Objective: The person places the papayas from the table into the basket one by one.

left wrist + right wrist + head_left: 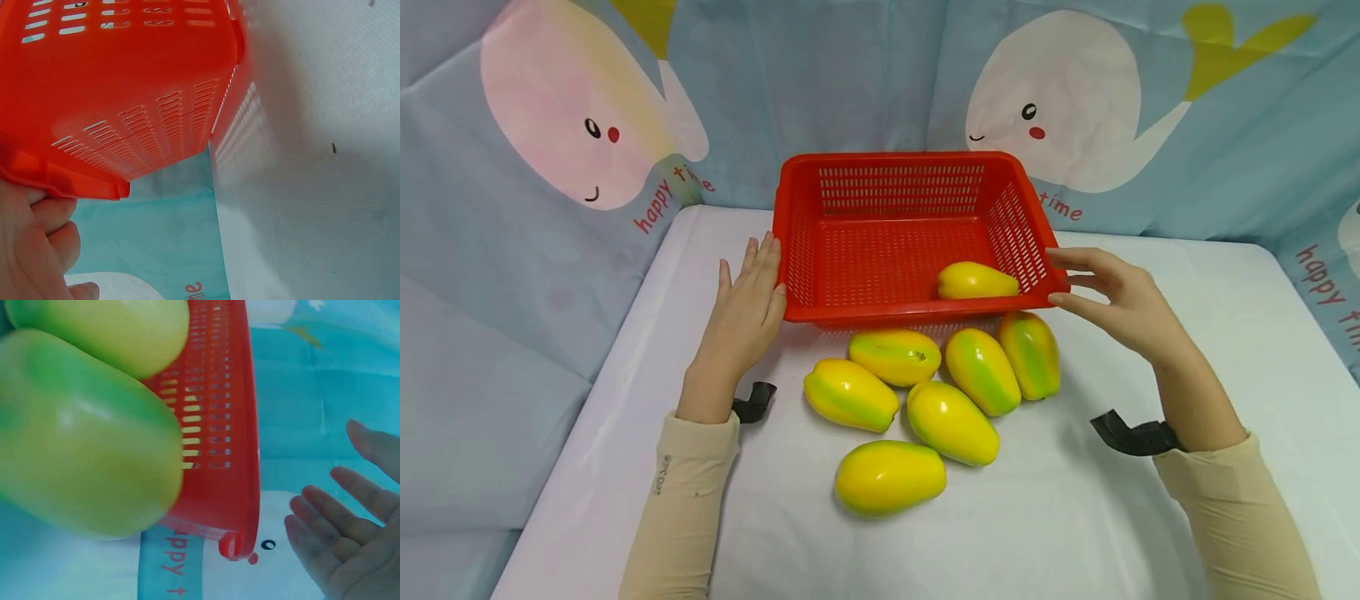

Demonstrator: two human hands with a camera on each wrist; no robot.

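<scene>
Between the straight-fingered left hand (742, 312) and the right hand (1122, 302), fingers parted, a red basket (876, 258) is flanked, 1 yellow fruit (976, 282) inside; wristward, 6 similar fruits (952, 423) are strewn.

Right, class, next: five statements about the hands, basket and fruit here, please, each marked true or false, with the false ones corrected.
1. One yellow fruit lies inside the red basket. True.
2. The left hand is at the basket's left side and the right hand at its right. True.
3. Only four fruits lie outside the basket. False: six loose fruits lie on the white tabletop.
4. The right hand grips a fruit. False: it holds no fruit.
5. The basket stands with its open top facing up. True.
</scene>
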